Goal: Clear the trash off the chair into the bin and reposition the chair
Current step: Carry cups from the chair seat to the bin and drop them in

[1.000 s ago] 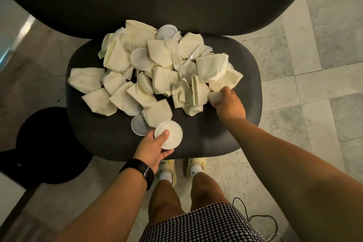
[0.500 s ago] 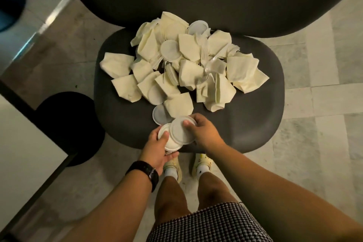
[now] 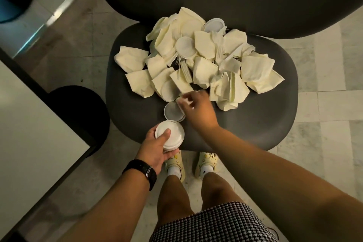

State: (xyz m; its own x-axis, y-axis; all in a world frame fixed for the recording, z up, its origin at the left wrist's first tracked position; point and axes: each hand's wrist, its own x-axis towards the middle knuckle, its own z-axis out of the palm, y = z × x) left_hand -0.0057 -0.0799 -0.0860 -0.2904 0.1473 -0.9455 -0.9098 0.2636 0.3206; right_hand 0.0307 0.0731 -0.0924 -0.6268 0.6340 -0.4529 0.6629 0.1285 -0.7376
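There is one view only, from the head, looking steeply down and forward, close above the chair seat and the floor.

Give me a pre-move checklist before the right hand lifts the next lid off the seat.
1. Left hand has a firm grip on the stacked lids: ok, thumb on top, fingers under.
2. Right hand is at the loose lid on the seat: ok, fingers at its far edge; the hand is blurred.
3. Right grip closed on that lid: cannot tell, blur hides the fingertips.
4. Napkin pile clear of the lid: not ok, one napkin edge meets it at the fingertips.
5. Room on the held stack for another lid: ok, top is bare.
6. Bin within reach: cannot tell, the dark round object left of the chair may be it.
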